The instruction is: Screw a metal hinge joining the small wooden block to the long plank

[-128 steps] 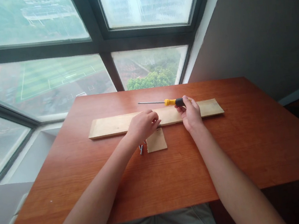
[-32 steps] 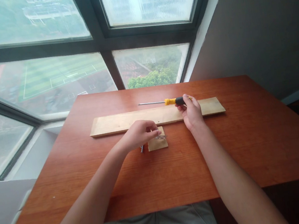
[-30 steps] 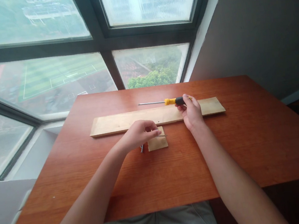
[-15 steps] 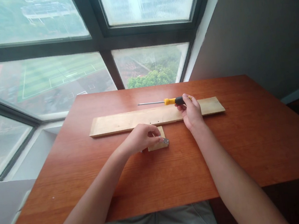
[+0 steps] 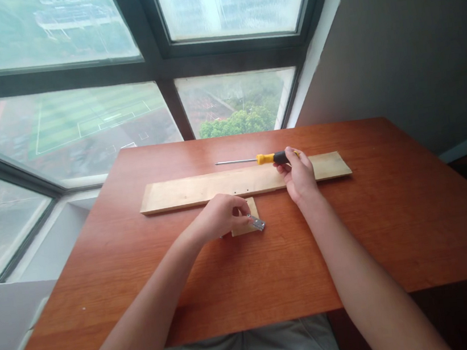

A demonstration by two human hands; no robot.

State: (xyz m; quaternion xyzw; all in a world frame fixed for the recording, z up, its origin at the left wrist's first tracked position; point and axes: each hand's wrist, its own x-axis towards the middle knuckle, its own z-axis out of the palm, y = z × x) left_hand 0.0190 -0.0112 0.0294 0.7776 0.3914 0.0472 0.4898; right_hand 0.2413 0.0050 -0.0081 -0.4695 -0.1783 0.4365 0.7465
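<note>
My left hand [image 5: 218, 217] is closed in a pinch on a small metal hinge [image 5: 257, 223], which sits at the near right corner of a small square wood block [image 5: 250, 209]. Just beyond the block lies a long pale wooden plank [image 5: 192, 190]. My right hand [image 5: 299, 176] rests on the plank with its fingers curled round the black end of a yellow-handled screwdriver [image 5: 264, 159]. The screwdriver's shaft points left along the table behind the plank.
Everything lies on a reddish-brown wooden table [image 5: 394, 217] set against a large window [image 5: 81, 126]. A grey wall [image 5: 405, 43] stands to the right. My lap shows below the table's near edge.
My left hand has drawn back from the plank toward me and lowered the hinge to the small block's near right corner. My right hand has stayed on the screwdriver.
</note>
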